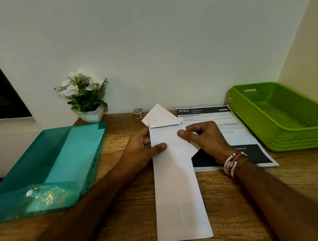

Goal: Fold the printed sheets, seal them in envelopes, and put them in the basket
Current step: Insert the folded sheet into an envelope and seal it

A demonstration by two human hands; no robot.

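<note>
A long white envelope (177,191) lies lengthwise on the wooden desk (127,214), its far end between my hands. My left hand (141,146) grips its left edge, thumb on top. My right hand (201,136) pinches its right edge near the far end, where a narrow strip of folded paper (164,123) shows at the mouth. The envelope's pointed flap (158,112) sticks out open behind. Printed sheets (231,126) with black bands lie flat under my right hand. The green plastic basket (288,129) stands at the right, nothing visible inside.
A teal plastic folder (49,167) covers the desk's left part. A small white pot of artificial flowers (85,95) and a roll of tape (138,113) stand at the back against the wall. A side wall closes off the right.
</note>
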